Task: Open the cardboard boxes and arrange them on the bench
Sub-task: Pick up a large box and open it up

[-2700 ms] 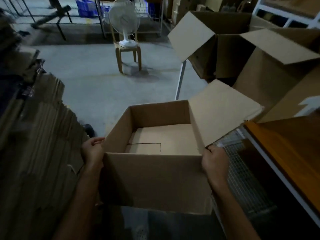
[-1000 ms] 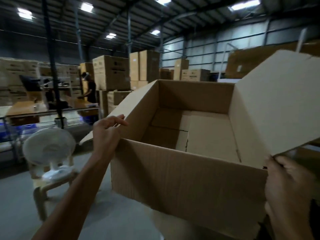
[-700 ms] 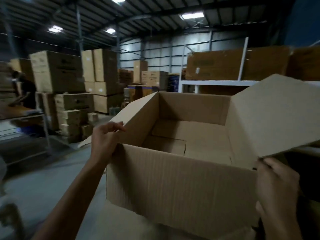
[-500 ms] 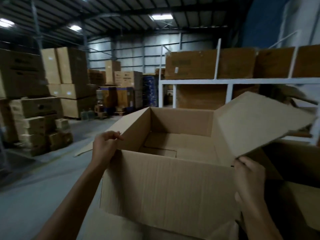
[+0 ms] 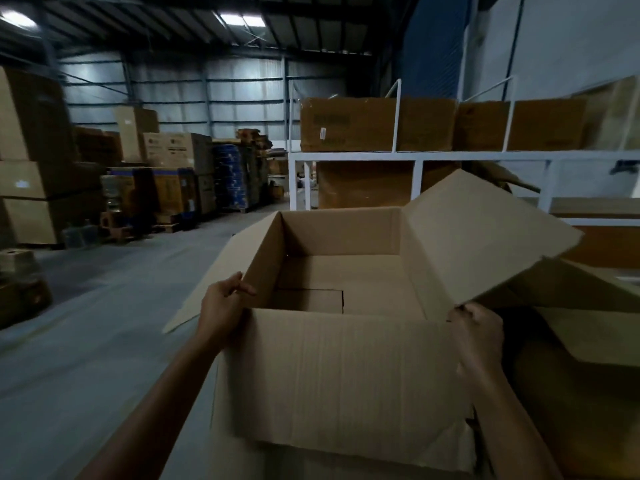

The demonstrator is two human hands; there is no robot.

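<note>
**Open cardboard box held by both hands in a warehouse**

I hold an open cardboard box [image 5: 339, 368] by its two near corners. My left hand [image 5: 221, 306] grips the near-left corner, fingers hooked over the rim of the left wall. My right hand [image 5: 476, 327] is curled around the near-right corner, under the raised right flap [image 5: 485, 244]. The left flap [image 5: 207, 289] folds outward and down. Inside the box only its folded bottom flaps [image 5: 346, 289] show. Just right of the box sits a second open box [image 5: 588, 341] – its inside is too dark to read. Beyond the box stands a white rack [image 5: 419, 155] with closed cartons [image 5: 377, 124] on its top shelf. Far left of the box are stacked cartons [image 5: 173, 150] on the floor.
</note>
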